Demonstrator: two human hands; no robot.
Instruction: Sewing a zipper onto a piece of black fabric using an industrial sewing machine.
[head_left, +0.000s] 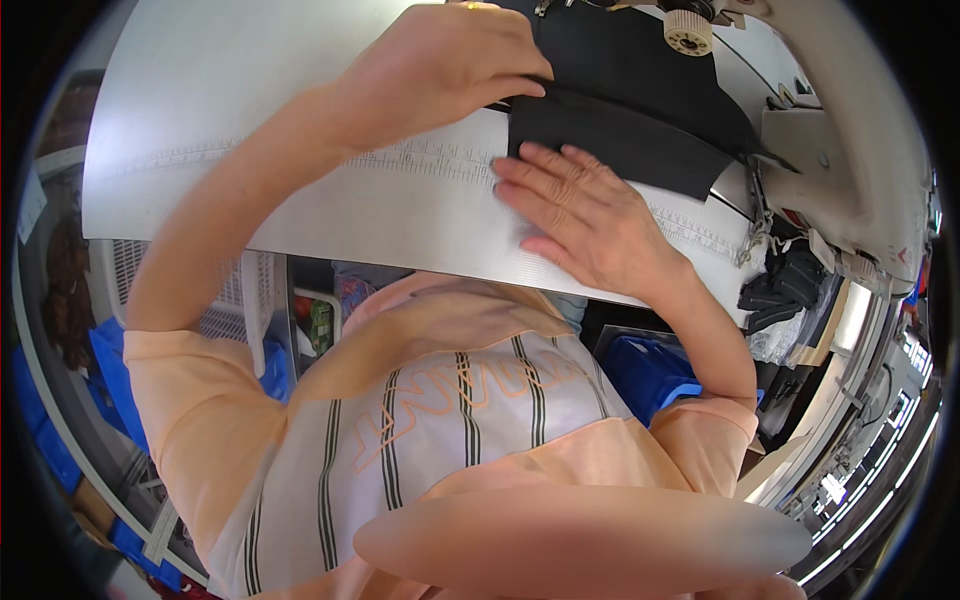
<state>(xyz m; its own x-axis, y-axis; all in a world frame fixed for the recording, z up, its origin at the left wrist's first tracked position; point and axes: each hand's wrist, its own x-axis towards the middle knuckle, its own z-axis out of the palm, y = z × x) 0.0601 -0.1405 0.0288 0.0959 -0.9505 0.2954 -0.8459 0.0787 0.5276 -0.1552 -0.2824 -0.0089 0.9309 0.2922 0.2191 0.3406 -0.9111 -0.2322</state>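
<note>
My left hand [470,55] is at the top of the work surface [300,200], fingers curled and closed on the left edge of a piece of black fabric [625,70]. A lower strip of the dark cloth [640,150] lies folded or layered across the metal top, over a printed measuring scale. My right hand [585,215] lies spread, its fingertips at that strip's lower left corner and its palm over the pale top. Above the cloth is part of a sewing machine [855,150] with a cream dial [688,30]; what lies under my left fingers is hidden.
The machine's body runs down the right side, with bunched black material [775,290] below it. Under the table's front edge are a white plastic basket [215,275] at left, blue bins [645,370] at right and more blue containers at far left.
</note>
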